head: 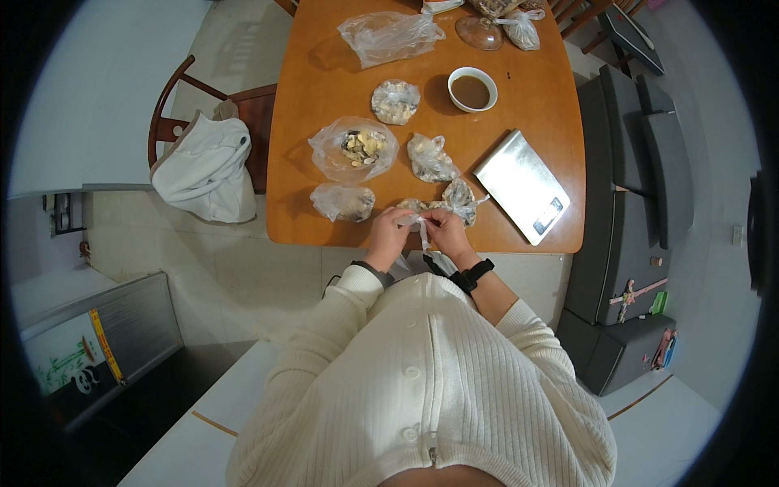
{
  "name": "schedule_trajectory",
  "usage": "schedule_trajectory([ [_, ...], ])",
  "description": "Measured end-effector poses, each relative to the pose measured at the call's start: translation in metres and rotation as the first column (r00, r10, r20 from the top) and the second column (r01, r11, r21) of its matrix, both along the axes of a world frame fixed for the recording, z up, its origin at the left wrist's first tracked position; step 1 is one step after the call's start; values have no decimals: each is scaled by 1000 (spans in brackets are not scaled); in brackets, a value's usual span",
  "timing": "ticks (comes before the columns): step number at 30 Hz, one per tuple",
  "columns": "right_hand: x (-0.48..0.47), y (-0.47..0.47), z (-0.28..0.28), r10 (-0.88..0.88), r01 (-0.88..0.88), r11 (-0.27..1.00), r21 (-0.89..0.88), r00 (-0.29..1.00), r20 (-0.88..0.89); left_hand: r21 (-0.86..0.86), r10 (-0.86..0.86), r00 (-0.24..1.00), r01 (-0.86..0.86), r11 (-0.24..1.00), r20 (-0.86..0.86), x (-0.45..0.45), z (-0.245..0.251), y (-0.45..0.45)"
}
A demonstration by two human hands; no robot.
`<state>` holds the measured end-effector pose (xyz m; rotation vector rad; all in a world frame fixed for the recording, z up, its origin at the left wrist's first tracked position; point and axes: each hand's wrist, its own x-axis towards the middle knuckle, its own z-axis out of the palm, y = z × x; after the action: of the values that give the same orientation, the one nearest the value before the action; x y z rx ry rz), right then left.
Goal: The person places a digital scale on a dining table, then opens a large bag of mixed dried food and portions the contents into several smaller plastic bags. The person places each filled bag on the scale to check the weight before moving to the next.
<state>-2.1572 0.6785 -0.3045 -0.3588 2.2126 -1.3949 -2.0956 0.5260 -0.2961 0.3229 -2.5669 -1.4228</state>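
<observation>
At the near edge of the wooden table (pixel 341 234), my left hand (pixel 387 233) and my right hand (pixel 449 231) pinch the twisted neck of a clear plastic bag (pixel 412 205). The bag's pale, chip-like contents show just beyond my fingers. Another filled bag (pixel 459 193) lies against my right hand, its knotted end pointing right. Left of my left hand rests a filled bag (pixel 344 203). Behind it an open plastic bag (pixel 356 149) shows yellow, white and dark pieces. Two more filled bags, one knotted (pixel 431 158) and one round (pixel 395 101), lie farther back.
A silver kitchen scale (pixel 523 185) lies at the right. A white bowl of brown liquid (pixel 472 90) stands behind it. Farther back are a crumpled plastic bag (pixel 392 38), a glass lid (pixel 479 33) and more bags. A wooden chair (pixel 258 131) holding a white garment (pixel 207 167) stands left.
</observation>
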Motion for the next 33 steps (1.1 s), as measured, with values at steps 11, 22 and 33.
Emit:
schedule_trajectory([
  [11, -6, 8, 4, -131, 146, 987, -72, 973, 190, 94, 144, 973, -162, 982, 181, 5, 4, -19],
  [22, -7, 6, 2, -110, 124, 990, -60, 975, 193, 330, 238, 939, -314, 891, 249, 0, 13, -10],
  [33, -8, 7, 23, -136, 199, 957, -210, 950, 281, 337, 330, 943, -327, 883, 48, 0, 24, -6],
])
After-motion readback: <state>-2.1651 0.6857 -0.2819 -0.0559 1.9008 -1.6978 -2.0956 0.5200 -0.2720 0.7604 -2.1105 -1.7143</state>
